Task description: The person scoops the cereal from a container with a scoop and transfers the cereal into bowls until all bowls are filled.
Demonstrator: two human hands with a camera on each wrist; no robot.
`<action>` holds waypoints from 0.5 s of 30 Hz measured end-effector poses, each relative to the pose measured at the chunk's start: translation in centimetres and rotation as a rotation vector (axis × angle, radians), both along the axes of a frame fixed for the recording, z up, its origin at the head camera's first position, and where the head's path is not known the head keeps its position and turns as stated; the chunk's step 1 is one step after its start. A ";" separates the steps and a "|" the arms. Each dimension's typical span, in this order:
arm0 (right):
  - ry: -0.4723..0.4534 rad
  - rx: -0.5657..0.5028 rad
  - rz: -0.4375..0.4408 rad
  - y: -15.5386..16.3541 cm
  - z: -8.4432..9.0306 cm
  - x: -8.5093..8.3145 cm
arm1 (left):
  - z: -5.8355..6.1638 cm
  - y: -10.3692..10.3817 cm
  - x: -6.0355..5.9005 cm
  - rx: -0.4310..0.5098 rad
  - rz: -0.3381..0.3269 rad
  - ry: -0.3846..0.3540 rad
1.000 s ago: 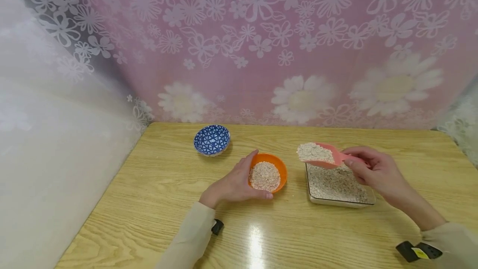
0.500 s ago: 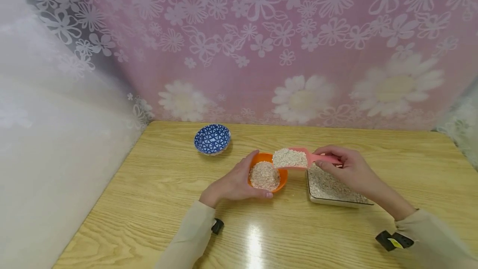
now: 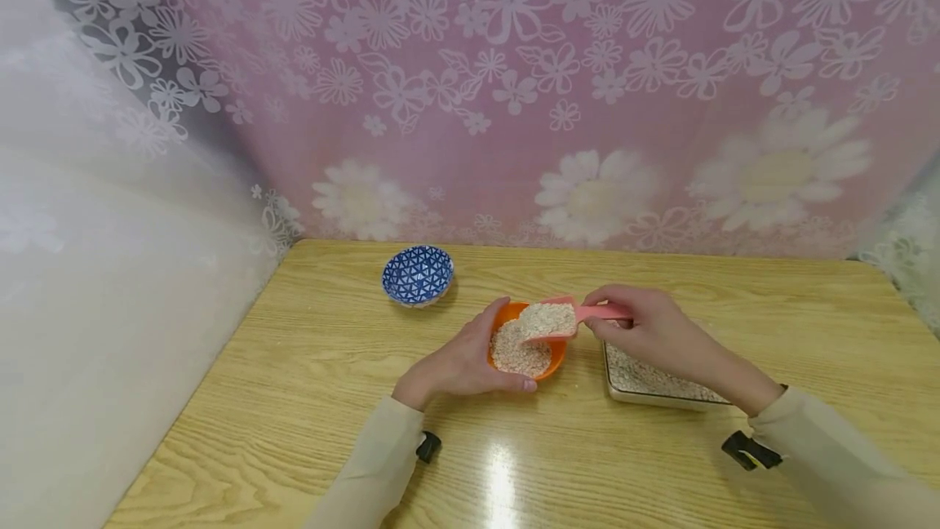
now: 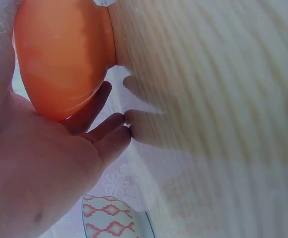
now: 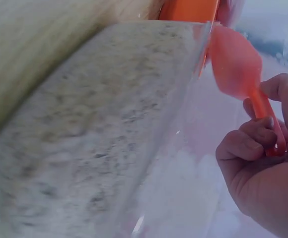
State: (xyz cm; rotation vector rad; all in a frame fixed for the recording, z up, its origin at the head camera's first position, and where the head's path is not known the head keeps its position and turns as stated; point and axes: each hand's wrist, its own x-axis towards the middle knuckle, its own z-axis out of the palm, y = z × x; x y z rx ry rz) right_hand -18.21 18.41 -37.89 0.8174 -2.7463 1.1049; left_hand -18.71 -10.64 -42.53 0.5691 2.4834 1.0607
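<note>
Wood-grain table (image 3: 308, 398) bears blue bowl (image 3: 416, 274), orange bowl (image 3: 556, 346), clear oat tray (image 3: 664, 395)

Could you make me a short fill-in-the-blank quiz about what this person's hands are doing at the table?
1. The right hand holds a pink ____ heaped with oats.
2. The left hand steadies the ____ bowl, which holds oats.
3. The blue bowl stands on the table, touched by ____ hand.
4. The tray of oats lies under the person's ____ forearm.

Missing words: scoop; orange; neither; right
</note>
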 end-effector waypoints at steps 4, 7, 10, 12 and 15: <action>0.065 0.045 0.061 -1.2 0.4 -0.3 | 0.0 0.0 0.0 0.008 0.001 0.002; 0.042 0.087 0.076 -2.1 0.9 -0.2 | -0.1 -0.1 -0.1 0.012 0.000 0.004; 0.029 0.133 0.093 -2.5 1.2 -0.1 | 0.0 0.0 0.0 0.023 0.004 -0.004; 0.035 0.174 0.098 -2.5 1.5 -0.1 | 0.1 0.0 0.0 0.025 0.010 -0.014; 0.050 0.227 0.101 -2.3 2.0 -0.2 | 0.2 0.0 0.0 0.031 0.009 -0.018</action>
